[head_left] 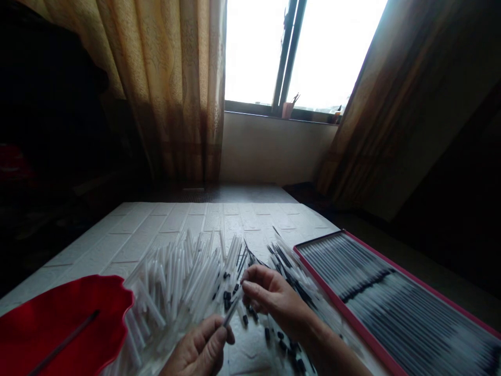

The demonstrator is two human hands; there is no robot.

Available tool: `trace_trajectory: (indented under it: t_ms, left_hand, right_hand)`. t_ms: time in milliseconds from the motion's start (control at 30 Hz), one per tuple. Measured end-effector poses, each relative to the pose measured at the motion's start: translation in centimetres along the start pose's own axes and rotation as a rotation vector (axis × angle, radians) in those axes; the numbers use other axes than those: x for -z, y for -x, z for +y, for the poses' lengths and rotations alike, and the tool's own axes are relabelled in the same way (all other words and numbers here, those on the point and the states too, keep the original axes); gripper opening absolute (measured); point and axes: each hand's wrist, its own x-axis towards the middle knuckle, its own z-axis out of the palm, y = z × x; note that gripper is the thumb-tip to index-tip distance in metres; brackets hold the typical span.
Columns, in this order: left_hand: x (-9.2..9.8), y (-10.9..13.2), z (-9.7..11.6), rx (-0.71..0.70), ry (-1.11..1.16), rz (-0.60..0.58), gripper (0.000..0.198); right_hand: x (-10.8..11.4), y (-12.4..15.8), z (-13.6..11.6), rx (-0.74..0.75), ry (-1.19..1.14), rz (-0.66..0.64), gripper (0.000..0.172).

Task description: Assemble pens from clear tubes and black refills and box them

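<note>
My left hand (207, 342) is closed around a thin greyish pen-like tube (231, 312), which slants up and to the right. Just past the tube's upper end, my right hand (270, 292) has its thumb and fingers pinched together; whatever lies between them is too small to make out. Under and around both hands are short black caps (227, 298). To the left lies a big loose pile of clear plastic tubes (176, 277). Thin dark pointed rods (279, 256) lie among more clear tubes beyond my right hand.
A red scalloped bowl (111, 292) at the left holds one dark stick (66, 342). At the right, a red-edged box (319, 279) contains rows of dark-and-clear pen-like sticks. Everything rests on a white brick-patterned tabletop (141, 230). Behind are a window and curtains (176, 78).
</note>
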Motion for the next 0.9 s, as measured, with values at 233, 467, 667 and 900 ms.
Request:
trace_trajectory:
  t_ms: [233, 467, 667, 900]
  left_hand:
    - [-0.2, 0.2, 0.3, -0.011, -0.044, 0.006, 0.05]
    - [-0.3, 0.4, 1.1, 0.021, -0.119, -0.014, 0.051]
    - [-0.3, 0.2, 0.8, -0.005, -0.14, -0.029, 0.052]
    - [0.0, 0.4, 1.2, -0.047, -0.387, -0.045, 0.055]
  right_hand:
    - [0.1, 0.2, -0.2, 0.01, 0.028, 0.014, 0.045]
    - [0.1, 0.3, -0.2, 0.036, 0.087, -0.045, 0.044]
    - [0.3, 0.3, 0.0, 0.005, 0.077, -0.071, 0.05]
    - [0.2, -0.6, 0.9, -0.051, 0.046, 0.028, 0.063]
